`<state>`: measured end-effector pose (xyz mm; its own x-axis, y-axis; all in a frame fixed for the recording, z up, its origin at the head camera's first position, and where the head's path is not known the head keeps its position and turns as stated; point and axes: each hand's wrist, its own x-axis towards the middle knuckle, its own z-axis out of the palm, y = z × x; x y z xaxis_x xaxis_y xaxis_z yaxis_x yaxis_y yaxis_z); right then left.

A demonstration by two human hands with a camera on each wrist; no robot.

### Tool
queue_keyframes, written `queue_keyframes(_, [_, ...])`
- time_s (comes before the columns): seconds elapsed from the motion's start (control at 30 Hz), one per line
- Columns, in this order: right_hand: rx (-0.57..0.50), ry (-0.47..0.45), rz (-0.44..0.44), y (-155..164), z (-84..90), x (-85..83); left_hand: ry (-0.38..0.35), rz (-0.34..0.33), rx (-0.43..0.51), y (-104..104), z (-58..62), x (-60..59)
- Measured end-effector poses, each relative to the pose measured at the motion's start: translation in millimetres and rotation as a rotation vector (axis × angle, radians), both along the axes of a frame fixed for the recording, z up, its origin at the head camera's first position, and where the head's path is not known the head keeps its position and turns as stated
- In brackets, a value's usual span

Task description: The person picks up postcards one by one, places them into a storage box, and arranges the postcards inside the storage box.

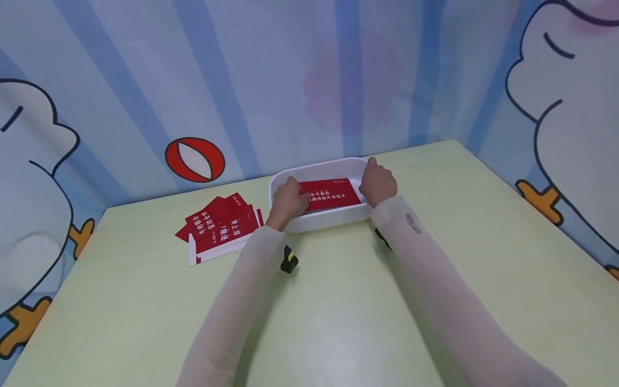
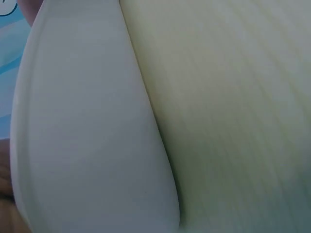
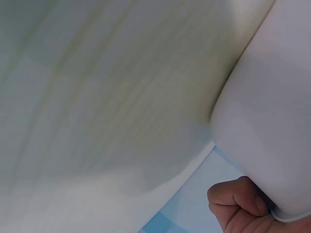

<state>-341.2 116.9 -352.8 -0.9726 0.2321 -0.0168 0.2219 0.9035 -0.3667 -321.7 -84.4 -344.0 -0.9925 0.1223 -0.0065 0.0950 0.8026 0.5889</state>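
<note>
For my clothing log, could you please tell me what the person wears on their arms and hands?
Both arms wear thin, pale, translucent sleeves to the wrist; the right sleeve carries small dark lettering. A black-and-yellow device sits under the left wrist. The left hand and right hand are bare.

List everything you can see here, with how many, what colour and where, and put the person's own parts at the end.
white tray: one, white, far middle of the table, held at both ends
red card in the tray: one, red with white print, lying flat inside the tray
pile of red cards: several, exact count unclear, red and white, fanned on the table left of the tray
table: one, pale yellow-green
wall: blue striped cartoon pattern with a red and white ball, behind and beside the table
wrist cameras: two, dark, under each wrist
sleeves: two, sheer white, on both forearms
left hand: one, grips the tray's left end
right hand: one, grips the tray's right end
</note>
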Motion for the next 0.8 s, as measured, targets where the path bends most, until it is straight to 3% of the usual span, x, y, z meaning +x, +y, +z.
queue_keyframes(0.17, [0.006, 0.001, -0.009, 3, 2.4, 2.3, -0.059, -0.013, -0.013, 6, 1.4, 3.2])
queue_keyframes(0.47, [0.015, -0.006, -0.002, 5, 5.1, 4.5, -0.074, -0.009, -0.001, 12, 2.0, 10.2])
queue_keyframes(0.8, [0.018, -0.015, 0.002, 6, 2.9, 6.2, -0.139, 0.054, -0.135, 19, 0.1, 11.3])
